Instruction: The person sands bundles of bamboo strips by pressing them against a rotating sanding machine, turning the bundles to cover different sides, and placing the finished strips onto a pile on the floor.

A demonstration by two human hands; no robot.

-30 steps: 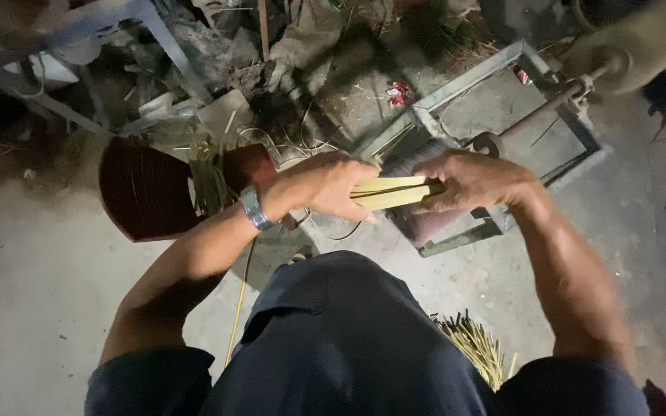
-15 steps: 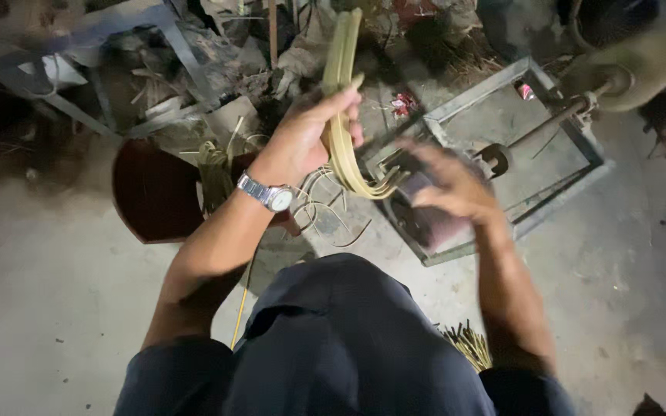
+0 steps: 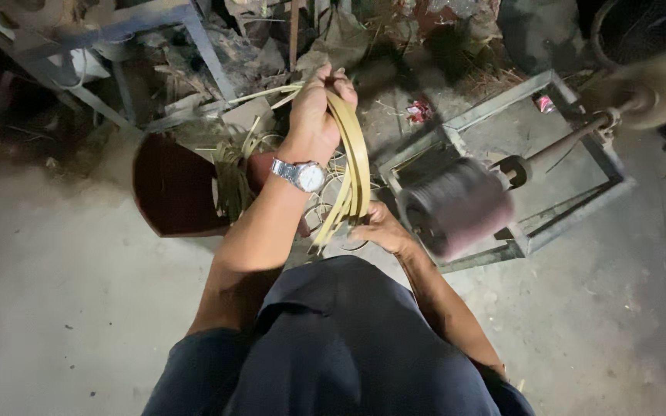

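Left hand (image 3: 314,115), wristwatch (image 3: 302,176) on its wrist, is raised, fingers clenched around the top of a bundle of yellowish strips (image 3: 352,173). The strips arc down to the right hand (image 3: 375,229), fingers closed on their lower ends, just beside the blurred sanding drum (image 3: 456,209) in its metal frame (image 3: 572,200) on the floor. Strips look light, springy, thin-edged; best gripped at both ends. A dark red bucket (image 3: 167,189) below the left forearm holds loose greenish strips.

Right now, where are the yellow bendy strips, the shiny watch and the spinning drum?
bundle of yellow bent strips (image 3: 358,166), head view, middle of the curve
silver wristwatch (image 3: 307,176), head view, its face
dark grey spinning drum (image 3: 456,206), head view, its side
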